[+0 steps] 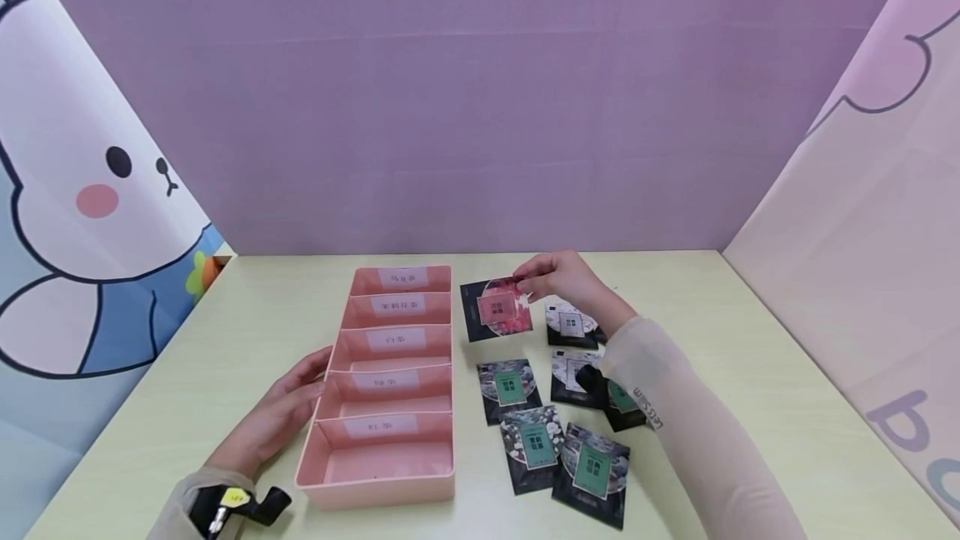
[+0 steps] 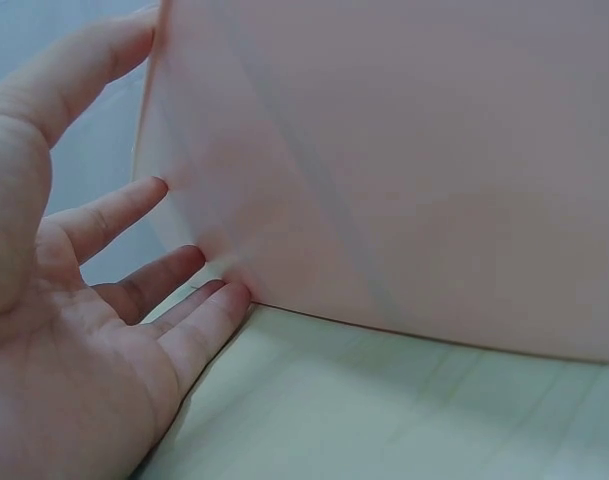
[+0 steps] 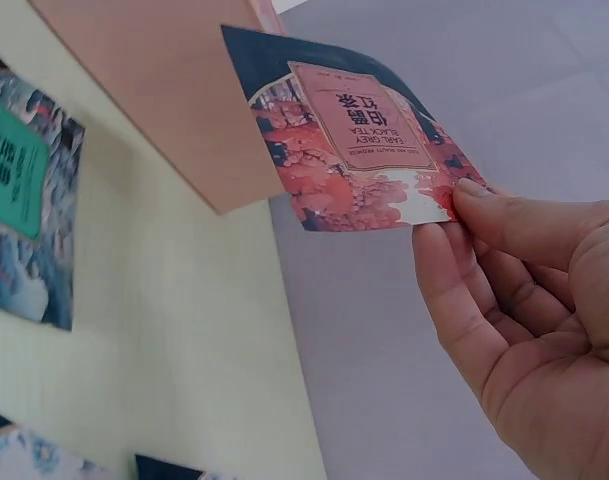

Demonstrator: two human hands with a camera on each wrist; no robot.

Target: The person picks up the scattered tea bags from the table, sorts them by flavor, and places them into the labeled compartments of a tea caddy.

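Note:
Between thumb and fingers, my right hand (image 1: 553, 275) pinches a red and black tea bag sachet (image 1: 497, 308) by one corner. Its pink label reads Earl Grey black tea in the right wrist view, where the sachet (image 3: 354, 140) is raised beside the box wall. A pink box (image 1: 390, 473) with several compartments in a column, each with a white label, stands left of the sachet. My left hand (image 1: 285, 411) rests against the box's left side; in the left wrist view its fingertips touch the pink wall (image 2: 404, 180), with fingers fairly straight and spread.
Right of the box lie several dark sachets: green-labelled ones (image 1: 510, 388), (image 1: 532, 447), (image 1: 592, 473) nearest, and white-labelled ones (image 1: 572, 323) farther back, partly under my right forearm. A purple partition (image 1: 480, 107) closes the back of the table, with printed panels at both sides.

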